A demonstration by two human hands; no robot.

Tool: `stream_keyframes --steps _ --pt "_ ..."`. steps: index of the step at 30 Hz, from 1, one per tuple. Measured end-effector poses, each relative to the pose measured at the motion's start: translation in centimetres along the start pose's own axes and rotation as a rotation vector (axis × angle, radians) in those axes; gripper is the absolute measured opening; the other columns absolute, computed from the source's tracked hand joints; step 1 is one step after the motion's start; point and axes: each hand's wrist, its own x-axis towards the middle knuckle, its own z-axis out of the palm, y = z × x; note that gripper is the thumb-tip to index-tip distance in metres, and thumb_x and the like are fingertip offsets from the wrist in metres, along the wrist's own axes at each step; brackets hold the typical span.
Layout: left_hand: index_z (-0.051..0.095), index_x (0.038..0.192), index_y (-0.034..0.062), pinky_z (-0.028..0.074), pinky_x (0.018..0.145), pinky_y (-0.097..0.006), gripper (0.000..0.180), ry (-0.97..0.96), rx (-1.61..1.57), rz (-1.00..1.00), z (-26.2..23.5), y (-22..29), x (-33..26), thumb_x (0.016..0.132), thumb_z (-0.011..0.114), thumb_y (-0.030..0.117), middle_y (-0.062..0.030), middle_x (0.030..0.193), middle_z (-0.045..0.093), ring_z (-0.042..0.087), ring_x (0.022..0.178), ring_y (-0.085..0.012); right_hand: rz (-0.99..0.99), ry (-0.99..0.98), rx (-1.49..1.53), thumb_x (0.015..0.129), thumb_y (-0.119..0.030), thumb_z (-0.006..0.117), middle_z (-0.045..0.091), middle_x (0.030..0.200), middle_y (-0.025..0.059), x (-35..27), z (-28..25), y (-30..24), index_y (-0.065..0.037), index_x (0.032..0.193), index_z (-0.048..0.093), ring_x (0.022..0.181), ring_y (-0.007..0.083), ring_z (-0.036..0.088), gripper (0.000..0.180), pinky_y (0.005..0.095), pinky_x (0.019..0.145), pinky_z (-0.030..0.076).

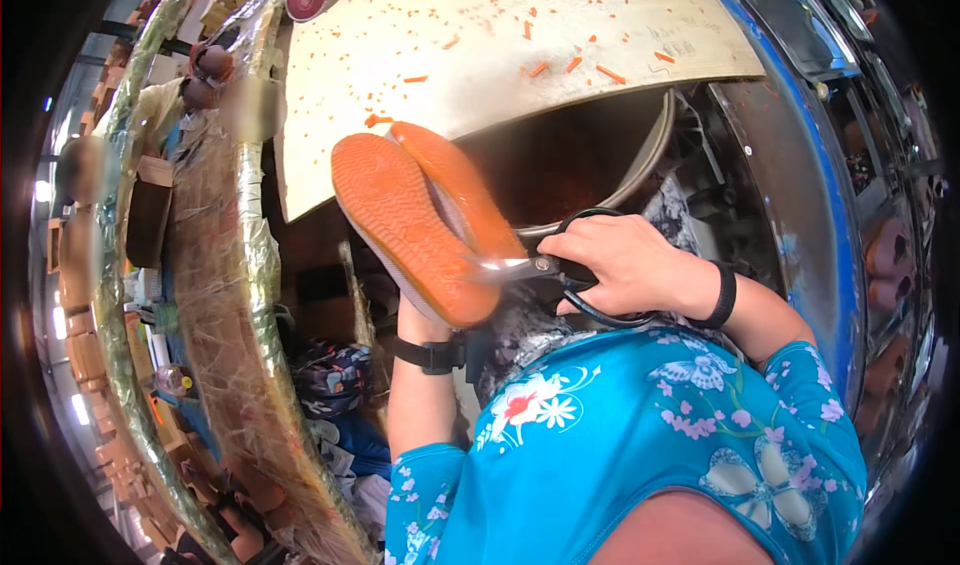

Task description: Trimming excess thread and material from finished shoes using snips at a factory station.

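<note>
- Right hand [625, 265]: fingers passed through the black loop handles of a pair of scissors [560, 270], closed around them in a working grip.
- Scissors: blades pointing toward the person's left, tips meeting the rim of an orange-soled shoe [410, 215]; whether the blades are parted or closed cannot be told.
- Left hand [425, 315]: mostly hidden under the shoe, gripping it from below near the lower end; only the wrist with a black watch [432, 353] clearly visible.
- Shoe: held in mid-air ahead of the chest, tilted with the orange sole facing up and left, toe end pointing toward the upper left, grey upper partly visible on the right side.
- Position of shoe: just in front of the near edge of a pale work board [480, 55], above a dark round basin [600, 155] set under that board.
- Work board: strewn with small orange trimmings [575, 63].
- Right wrist: black band [722, 295] worn above the hand.
- Clothing: blue floral sleeves [650, 425] filling the lower part of the view.
- Left side of view: long curved conveyor-like surface [220, 295] wrapped in shiny film.
</note>
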Motion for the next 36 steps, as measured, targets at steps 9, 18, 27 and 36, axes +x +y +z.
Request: stream_keyframes --steps 9,18,27,36 --pt "0.052 0.109 0.0057 0.053 0.074 -0.036 0.029 -0.24 -0.302 0.113 3.3 3.1 3.1 0.095 0.047 0.031 -0.0112 0.096 0.06 0.061 0.081 -0.0205 -0.038 0.0 -0.091 0.072 -0.034 0.072 0.06 0.08 0.0155 -1.5 2.9 0.9 -0.008 0.106 0.058 0.068 0.0334 0.062 0.045 0.041 0.061 0.051" --pt "0.054 0.083 -0.0032 0.047 0.064 -0.045 0.023 0.532 1.26 0.803 2.3 5.1 5.8 0.086 0.054 0.02 -0.0207 0.079 0.057 0.056 0.071 -0.04 0.162 0.259 0.235 0.065 -0.018 0.079 0.064 0.083 0.0154 -3.1 2.7 3.9 0.001 0.103 0.061 0.074 0.0235 0.064 0.046 0.0304 0.07 0.049" --pt "0.042 0.119 -0.002 0.048 0.072 -0.047 0.046 0.444 1.767 0.482 6.1 6.7 3.5 0.083 0.06 0.022 -0.0242 0.095 0.059 0.059 0.086 -0.0417 0.602 0.307 0.456 0.075 -0.02 0.073 0.055 0.059 0.003 -2.0 1.9 6.3 0.003 0.1 0.061 0.053 0.01 0.052 0.036 0.0258 0.049 0.04" --pt "0.054 0.11 0.0062 0.049 0.065 -0.044 0.047 -0.141 2.122 0.407 6.6 6.0 1.3 0.077 0.068 0.036 -0.0207 0.085 0.062 0.061 0.078 -0.0385 0.786 0.56 0.026 0.069 -0.01 0.066 0.064 0.083 0.0149 1.0 -0.8 9.7 -0.009 0.116 0.054 0.078 0.0311 0.064 0.049 0.0362 0.071 0.05"
